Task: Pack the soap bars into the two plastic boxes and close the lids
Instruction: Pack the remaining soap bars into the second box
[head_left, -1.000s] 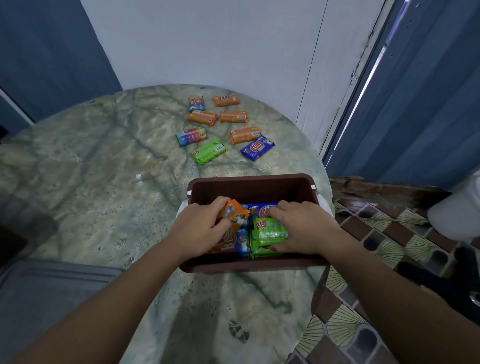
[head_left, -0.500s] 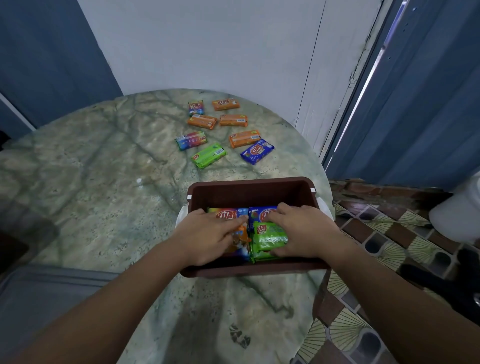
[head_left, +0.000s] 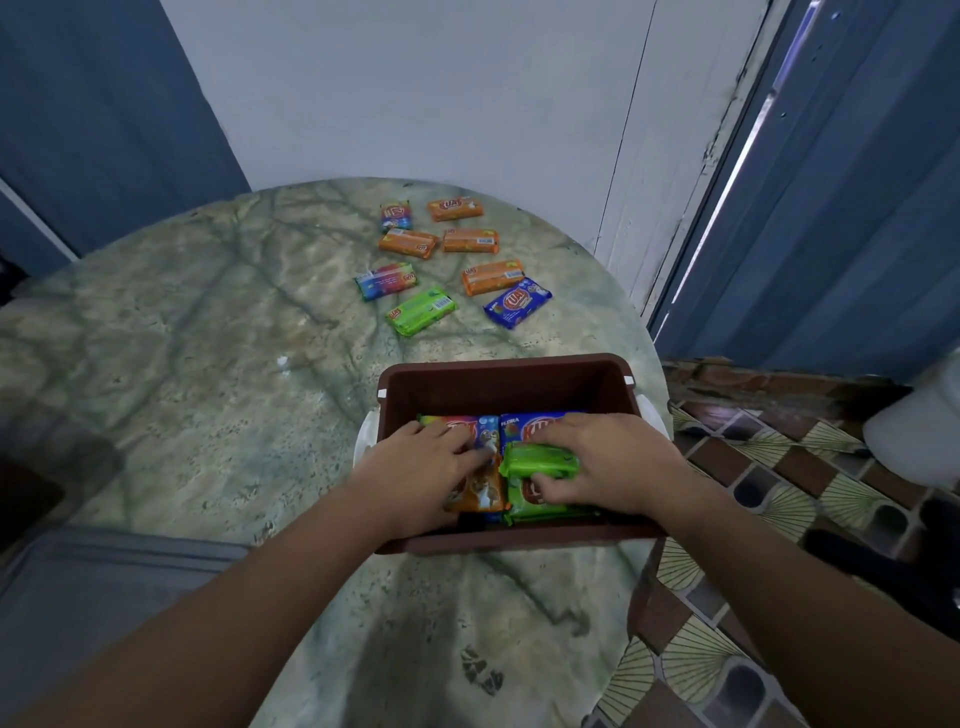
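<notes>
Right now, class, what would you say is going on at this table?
A person is packing soap bars into a brown plastic box on a marble table. The left hand presses on packed bars while the right hand grips a green bar inside the box. Eight bars lie loose beyond it. No lid is on.

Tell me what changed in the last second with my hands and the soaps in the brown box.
The left hand laid its tilted orange soap bar flat inside the brown plastic box and now rests its fingers on the packed bars. The right hand stayed on the green soap bar, tipping it onto its edge. The eight loose soap bars on the round marble table did not move.
</notes>
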